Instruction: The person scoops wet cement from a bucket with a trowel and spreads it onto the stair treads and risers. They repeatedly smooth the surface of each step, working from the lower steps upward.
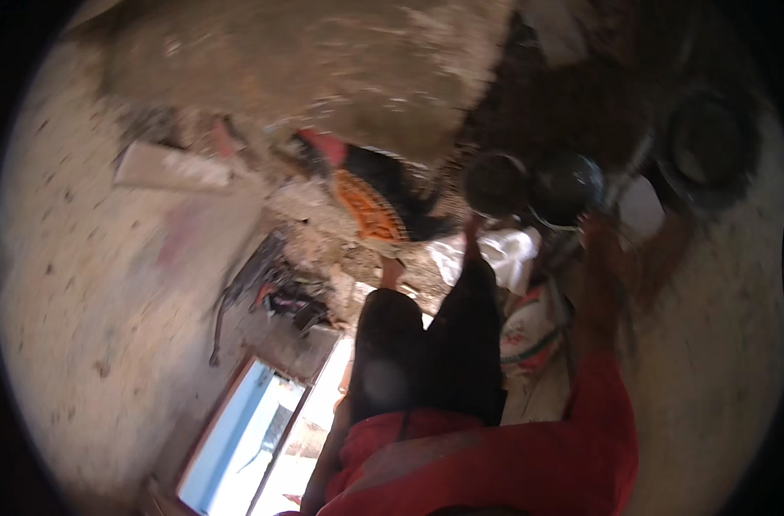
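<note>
I see my left hand (474,225) gripping the rim of one dark bowl (495,183) at 1 o'clock, right hand (597,230) at a second bowl (566,186) touching it, grip unclear in blur; risk: raised bowls knock and slip onto the white cloth (495,254); count two bowls, one sack (529,331).

We see two round pots side by side up high: left pot (495,183), right pot (566,187). Our left hand (472,230) just below left pot; our right hand (597,230) just beside right pot. Third pot (707,144) further right. Sack (529,331) below pots, between our forearms. Doorway (241,434) lower left.
</note>
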